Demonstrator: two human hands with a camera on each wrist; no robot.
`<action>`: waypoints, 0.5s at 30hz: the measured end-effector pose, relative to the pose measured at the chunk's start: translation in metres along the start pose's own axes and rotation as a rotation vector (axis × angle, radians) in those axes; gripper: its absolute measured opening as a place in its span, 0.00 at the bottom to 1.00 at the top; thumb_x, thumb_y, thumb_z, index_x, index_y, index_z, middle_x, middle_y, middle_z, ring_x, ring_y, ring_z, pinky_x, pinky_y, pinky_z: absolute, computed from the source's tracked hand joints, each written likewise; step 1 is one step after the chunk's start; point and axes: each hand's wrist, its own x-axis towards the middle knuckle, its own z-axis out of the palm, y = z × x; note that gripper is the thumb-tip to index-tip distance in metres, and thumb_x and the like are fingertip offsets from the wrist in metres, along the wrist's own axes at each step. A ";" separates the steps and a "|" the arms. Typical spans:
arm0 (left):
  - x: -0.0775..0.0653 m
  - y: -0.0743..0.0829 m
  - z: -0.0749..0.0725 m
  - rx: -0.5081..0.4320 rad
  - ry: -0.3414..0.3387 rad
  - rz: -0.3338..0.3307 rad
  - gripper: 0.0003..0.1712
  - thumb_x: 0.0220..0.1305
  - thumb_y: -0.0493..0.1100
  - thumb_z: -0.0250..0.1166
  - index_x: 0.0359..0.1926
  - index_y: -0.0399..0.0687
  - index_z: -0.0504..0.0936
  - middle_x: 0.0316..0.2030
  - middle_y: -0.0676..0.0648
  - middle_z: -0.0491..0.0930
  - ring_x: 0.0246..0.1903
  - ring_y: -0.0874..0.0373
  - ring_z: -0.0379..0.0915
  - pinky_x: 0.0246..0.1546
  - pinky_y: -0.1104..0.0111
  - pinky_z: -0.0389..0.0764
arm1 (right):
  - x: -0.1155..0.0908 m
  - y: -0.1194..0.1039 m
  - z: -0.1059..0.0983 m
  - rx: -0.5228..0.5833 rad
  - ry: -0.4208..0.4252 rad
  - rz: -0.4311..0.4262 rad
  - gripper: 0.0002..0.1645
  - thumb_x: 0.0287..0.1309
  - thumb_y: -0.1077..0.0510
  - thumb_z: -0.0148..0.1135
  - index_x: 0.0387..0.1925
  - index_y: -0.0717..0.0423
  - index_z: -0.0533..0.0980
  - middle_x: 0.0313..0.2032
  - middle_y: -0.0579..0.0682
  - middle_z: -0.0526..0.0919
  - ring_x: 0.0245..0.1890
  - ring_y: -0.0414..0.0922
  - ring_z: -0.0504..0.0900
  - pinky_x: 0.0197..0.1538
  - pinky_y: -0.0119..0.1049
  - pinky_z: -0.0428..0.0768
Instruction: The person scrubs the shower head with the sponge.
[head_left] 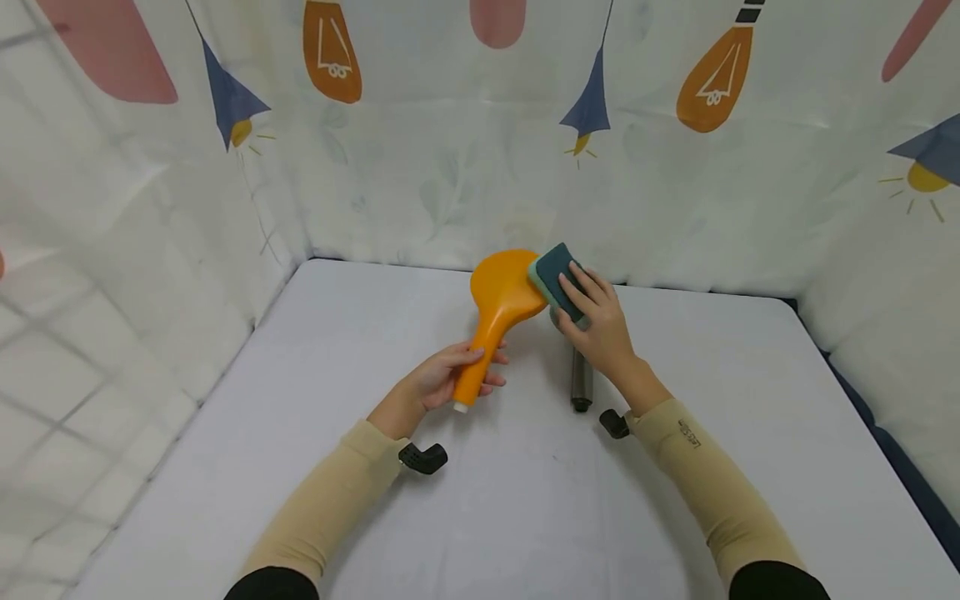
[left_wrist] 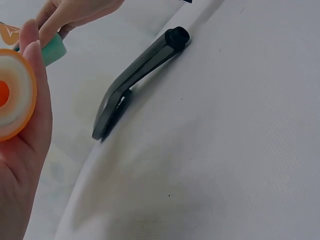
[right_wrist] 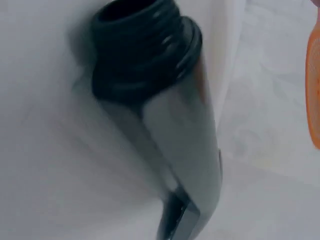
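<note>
My left hand [head_left: 435,382] grips an orange hand-held shower head [head_left: 500,287] by its handle, the round head tilted up and away. A white tip shows at the handle's lower end. In my right hand [head_left: 606,332] is a green sponge [head_left: 557,272] with a dark teal face, its edge at the side of the orange head. Beneath the right hand, a dark grey shower head [head_left: 581,382] lies on the table, its upper part hidden by that hand in the head view. The right wrist view shows its black threaded end [right_wrist: 137,65] up close.
A white-covered table [head_left: 495,508] spreads under both arms. Behind it hangs a pale curtain [head_left: 450,183] printed with lamps and bulbs, close along the back edge. More pale cloth [head_left: 97,350] runs down the left side. Small black cameras [head_left: 423,458] sit at both wrists.
</note>
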 end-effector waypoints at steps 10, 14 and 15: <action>0.000 0.003 0.001 -0.116 0.002 0.044 0.22 0.84 0.44 0.43 0.69 0.35 0.61 0.47 0.47 0.80 0.39 0.54 0.86 0.42 0.67 0.85 | 0.003 -0.009 0.010 -0.046 -0.129 -0.210 0.33 0.49 0.66 0.78 0.59 0.64 0.80 0.65 0.66 0.74 0.64 0.71 0.69 0.64 0.64 0.70; -0.001 0.004 0.002 -0.128 -0.008 0.034 0.24 0.84 0.43 0.44 0.71 0.33 0.58 0.47 0.46 0.80 0.38 0.53 0.85 0.43 0.66 0.85 | 0.005 -0.006 0.007 -0.030 -0.062 -0.094 0.32 0.50 0.70 0.75 0.59 0.68 0.79 0.65 0.68 0.74 0.64 0.71 0.69 0.66 0.63 0.68; -0.001 0.004 0.002 -0.120 -0.010 0.032 0.25 0.84 0.44 0.44 0.72 0.32 0.57 0.47 0.46 0.79 0.38 0.53 0.85 0.43 0.66 0.85 | 0.004 -0.005 0.007 -0.026 -0.039 -0.067 0.32 0.50 0.71 0.74 0.59 0.68 0.79 0.65 0.68 0.74 0.64 0.70 0.69 0.67 0.62 0.68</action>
